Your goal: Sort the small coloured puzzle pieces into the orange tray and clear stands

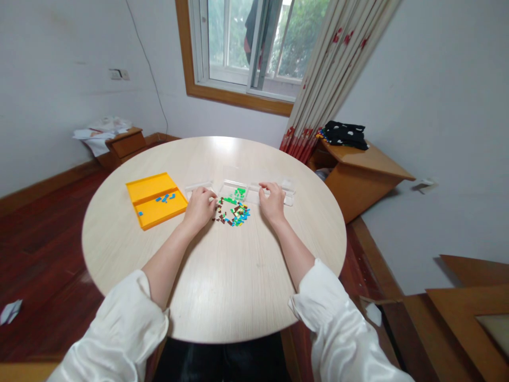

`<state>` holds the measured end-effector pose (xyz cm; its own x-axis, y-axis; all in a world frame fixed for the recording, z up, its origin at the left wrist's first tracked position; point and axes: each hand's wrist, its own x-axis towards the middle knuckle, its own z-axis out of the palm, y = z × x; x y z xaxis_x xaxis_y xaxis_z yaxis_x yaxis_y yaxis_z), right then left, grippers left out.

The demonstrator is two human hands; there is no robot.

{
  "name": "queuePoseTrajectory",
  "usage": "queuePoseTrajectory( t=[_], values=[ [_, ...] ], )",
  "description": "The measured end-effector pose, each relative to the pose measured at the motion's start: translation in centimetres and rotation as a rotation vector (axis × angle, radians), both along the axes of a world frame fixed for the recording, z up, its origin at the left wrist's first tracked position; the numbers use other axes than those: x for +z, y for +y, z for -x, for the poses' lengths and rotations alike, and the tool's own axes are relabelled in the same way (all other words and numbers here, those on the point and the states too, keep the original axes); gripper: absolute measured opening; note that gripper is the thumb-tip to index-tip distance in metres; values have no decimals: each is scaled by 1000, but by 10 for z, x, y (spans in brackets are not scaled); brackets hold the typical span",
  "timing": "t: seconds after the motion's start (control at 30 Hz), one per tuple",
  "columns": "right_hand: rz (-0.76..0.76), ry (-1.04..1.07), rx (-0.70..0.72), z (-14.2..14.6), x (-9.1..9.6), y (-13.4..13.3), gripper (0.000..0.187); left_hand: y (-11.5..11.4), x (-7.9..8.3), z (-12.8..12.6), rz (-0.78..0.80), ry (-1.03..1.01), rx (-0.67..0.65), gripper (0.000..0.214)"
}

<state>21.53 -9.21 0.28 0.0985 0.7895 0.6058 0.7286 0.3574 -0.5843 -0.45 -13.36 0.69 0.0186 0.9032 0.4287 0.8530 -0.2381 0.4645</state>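
A heap of small coloured pieces (233,213), brown, green, blue and yellow, lies on the round wooden table (214,276). My left hand (200,207) rests at the heap's left edge with fingers curled and pinched; what they hold is too small to make out. My right hand (272,200) lies just right of the heap, fingers bent down onto the table beside a clear plastic tray (288,191). Another clear tray (234,188) behind the heap holds green pieces. A yellow tray (156,199) to the left holds a few blue pieces.
A third clear tray (196,187) sits behind my left hand. Low wooden cabinets stand at the far left (123,143) and at the right (358,170), the latter with dark cloth on top. A curtain (330,74) hangs by the window.
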Motion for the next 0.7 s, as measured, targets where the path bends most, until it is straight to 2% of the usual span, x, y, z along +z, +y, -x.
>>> queuePoseTrajectory(
  t=[0.13,0.43,0.57,0.7],
  values=[
    [-19,-15,87,9,-3,-5,22,2,3,-2,-31,-124,-37,15],
    [-138,-32,314,25,-7,-14,21,3,11,-7,3,-303,-27,15],
    [-159,-51,443,33,-3,-21,20,1,13,-10,67,-370,-72,18],
    [-153,-54,504,40,-4,-27,21,0,13,-13,103,-419,-150,18]
  ],
)
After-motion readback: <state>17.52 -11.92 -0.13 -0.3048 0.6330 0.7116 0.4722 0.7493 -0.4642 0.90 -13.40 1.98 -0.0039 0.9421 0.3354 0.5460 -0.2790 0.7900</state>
